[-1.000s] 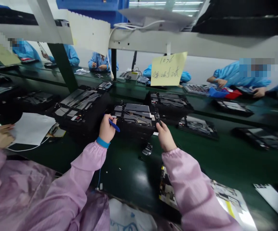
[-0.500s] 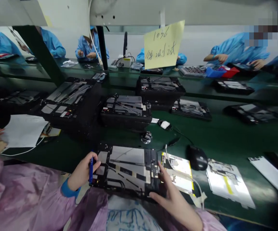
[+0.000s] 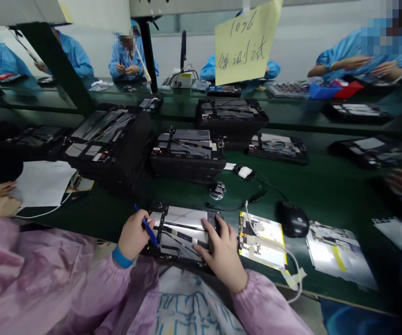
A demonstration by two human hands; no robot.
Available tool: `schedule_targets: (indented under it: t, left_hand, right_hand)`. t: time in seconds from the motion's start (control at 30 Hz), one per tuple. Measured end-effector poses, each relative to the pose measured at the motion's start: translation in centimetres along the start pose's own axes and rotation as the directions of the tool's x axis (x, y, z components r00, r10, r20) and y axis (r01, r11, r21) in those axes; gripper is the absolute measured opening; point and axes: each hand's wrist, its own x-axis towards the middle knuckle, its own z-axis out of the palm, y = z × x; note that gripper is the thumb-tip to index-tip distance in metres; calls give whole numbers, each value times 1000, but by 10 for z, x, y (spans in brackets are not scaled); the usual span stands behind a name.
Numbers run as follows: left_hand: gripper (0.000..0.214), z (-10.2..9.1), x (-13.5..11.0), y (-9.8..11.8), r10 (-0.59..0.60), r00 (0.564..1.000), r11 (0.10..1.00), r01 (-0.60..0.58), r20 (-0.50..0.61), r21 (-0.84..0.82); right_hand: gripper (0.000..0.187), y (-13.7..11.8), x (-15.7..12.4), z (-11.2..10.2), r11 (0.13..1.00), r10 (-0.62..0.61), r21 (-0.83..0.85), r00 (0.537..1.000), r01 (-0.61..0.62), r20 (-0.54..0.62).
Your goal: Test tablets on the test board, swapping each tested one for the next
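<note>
Right hand (image 3: 223,253), open with fingers splayed, on an opened tablet (image 3: 180,242); left hand (image 3: 134,236), closed round a blue pen (image 3: 150,231), at the left edge.

Lying flat at the near edge of the green bench (image 3: 326,186), near centre. Probably light and stiff but fragile, with silver battery cells (image 3: 188,215) easy to dent; best lifted by the black frame (image 3: 152,251), left and right.

Left hand (image 3: 133,236), gripping a blue pen (image 3: 150,231), at the left edge of an opened flat device (image 3: 183,214); right hand (image 3: 223,256) spread over its right part. On the green desk (image 3: 180,193), rightward: yellow-edged panel (image 3: 260,251), black mouse (image 3: 293,219).
</note>
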Motion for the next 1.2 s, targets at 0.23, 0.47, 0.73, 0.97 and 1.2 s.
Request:
schedule_targets:
  t: [0.23, 0.47, 0.73, 0.97, 1.2]
  left_hand:
    - [18, -4, 7, -2, -65, 993, 995, 71, 94, -63]
    - [21, -11, 11, -6, -76, 987, 981, 100, 144, -168]
    - [23, -23, 19, 4, -21, 988, 928, 77, 155, -365]
    - [22, -17, 22, 8, 37, 987, 868, 45, 155, -495]
    - [27, -41, 7, 34, 199, 925, 874, -317, -322, -369]
  right_hand:
    - [31, 12, 6, 5, 990, -21, 138, 998, 28, -56]
    - [21, 15, 4, 6, 971, 21, 238, 996, 1, -87]
    - [18, 11, 6, 0, 940, -94, 326, 995, 101, -35]
    - [20, 34, 18, -43, 703, -404, 640, 915, 312, -2]
    - [37, 19, 30, -95, 755, -537, 534, 826, 381, 170]
